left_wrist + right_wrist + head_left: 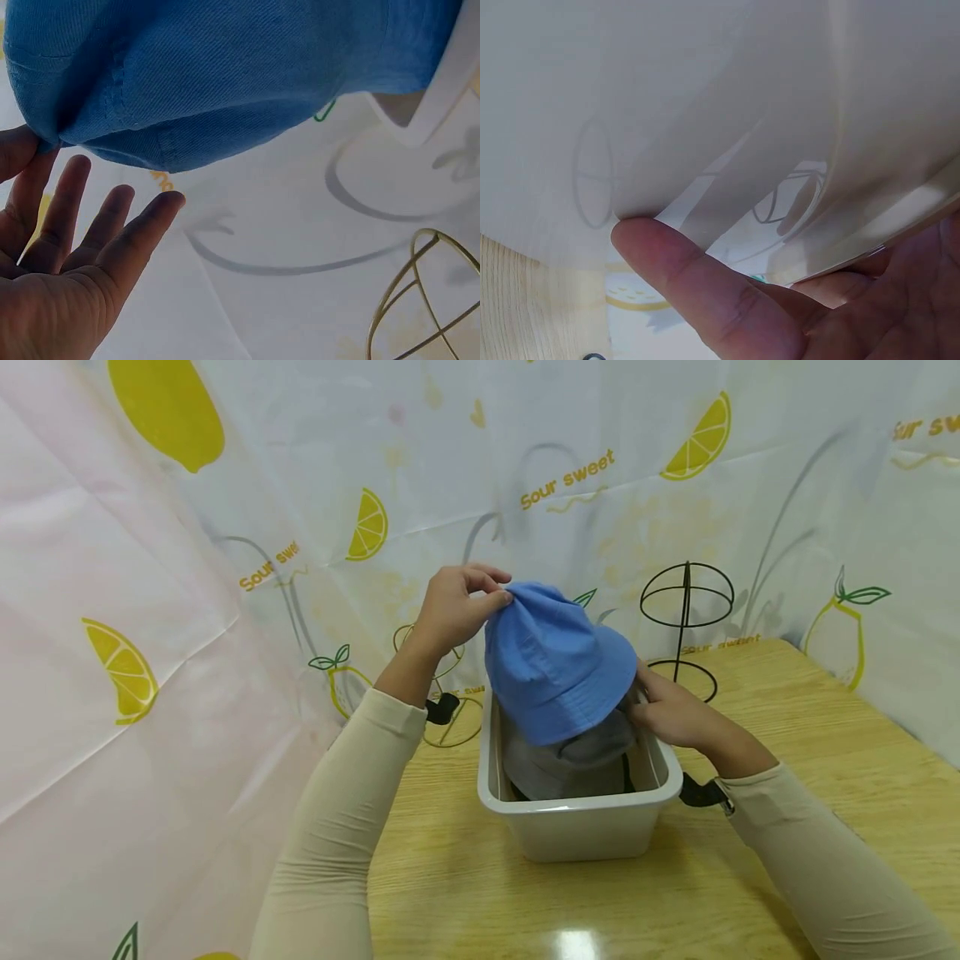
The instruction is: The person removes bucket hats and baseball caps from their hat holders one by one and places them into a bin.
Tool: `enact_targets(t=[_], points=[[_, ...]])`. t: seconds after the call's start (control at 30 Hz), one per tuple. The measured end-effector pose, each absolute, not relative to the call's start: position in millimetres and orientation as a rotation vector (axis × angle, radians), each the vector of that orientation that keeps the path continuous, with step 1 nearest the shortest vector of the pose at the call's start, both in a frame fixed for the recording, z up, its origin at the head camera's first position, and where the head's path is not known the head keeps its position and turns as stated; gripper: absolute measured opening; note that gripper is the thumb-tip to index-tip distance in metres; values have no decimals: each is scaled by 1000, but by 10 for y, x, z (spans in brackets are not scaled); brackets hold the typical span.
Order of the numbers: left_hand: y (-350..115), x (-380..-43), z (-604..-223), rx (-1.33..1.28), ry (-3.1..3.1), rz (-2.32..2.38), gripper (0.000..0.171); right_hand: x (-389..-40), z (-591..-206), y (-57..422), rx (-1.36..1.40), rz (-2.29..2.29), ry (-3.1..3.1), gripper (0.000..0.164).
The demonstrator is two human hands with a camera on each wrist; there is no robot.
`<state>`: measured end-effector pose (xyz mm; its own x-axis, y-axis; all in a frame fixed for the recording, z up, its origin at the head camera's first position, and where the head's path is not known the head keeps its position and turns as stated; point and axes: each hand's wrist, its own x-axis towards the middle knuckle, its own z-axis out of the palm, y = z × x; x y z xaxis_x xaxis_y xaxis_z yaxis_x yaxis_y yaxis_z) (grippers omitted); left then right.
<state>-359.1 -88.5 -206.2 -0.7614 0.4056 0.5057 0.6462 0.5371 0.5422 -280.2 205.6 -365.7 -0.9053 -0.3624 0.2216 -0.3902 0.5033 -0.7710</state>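
A blue bucket hat stands over a light grey plastic bin in the head view. My left hand pinches its crown between thumb and forefinger. In the left wrist view the other fingers of that hand spread out below the cloth. A grey hat lies inside the bin under the blue one. My right hand holds the bin at its right rim. In the right wrist view one finger of it rests against the glossy outer wall.
A black wire stand is behind the bin on the right, and a gold wire stand behind it on the left. The wooden table meets a lemon-printed cloth backdrop at the back.
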Motion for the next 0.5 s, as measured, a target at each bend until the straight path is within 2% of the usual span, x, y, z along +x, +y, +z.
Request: enact_targets(t=[0.5], points=[[-994,-3608,-2194,-855,-2582,-900,20,-2798,-3637,2074,595,1466,-2756,84]])
